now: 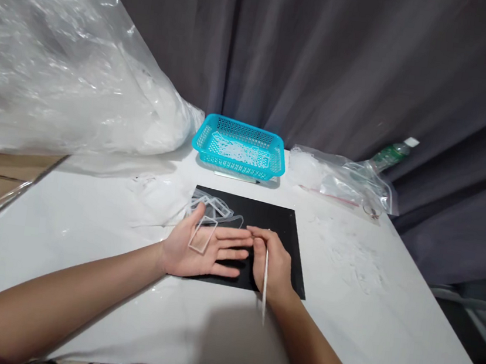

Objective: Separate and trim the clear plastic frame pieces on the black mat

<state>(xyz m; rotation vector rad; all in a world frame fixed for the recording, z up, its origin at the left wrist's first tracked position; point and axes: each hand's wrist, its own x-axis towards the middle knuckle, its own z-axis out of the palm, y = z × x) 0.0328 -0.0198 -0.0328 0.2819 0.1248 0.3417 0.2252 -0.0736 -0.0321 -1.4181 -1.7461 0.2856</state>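
Observation:
My left hand [192, 254] lies palm up with its fingers stretched out. A thin translucent rectangular frame [204, 250] rests loose on that palm, near the base of the thumb. My right hand [274, 262] is closed around a slim white pen-like tool [264, 291], whose back end sticks out toward me. The tool's working tip is hidden by the fingers, close to my left fingertips. Both hands are over a black mat [266, 211]. On the mat behind my left thumb is a small heap of similar clear frames [217, 205].
A turquoise basket [238, 168] holding small whitish pieces stands at the back. Left is a big clear plastic bag [82, 79] beside cardboard [13, 177]. At right are a plastic pouch [336, 181], a green bottle [391, 156] and scattered clear scraps [359, 267] on the white table [404, 343].

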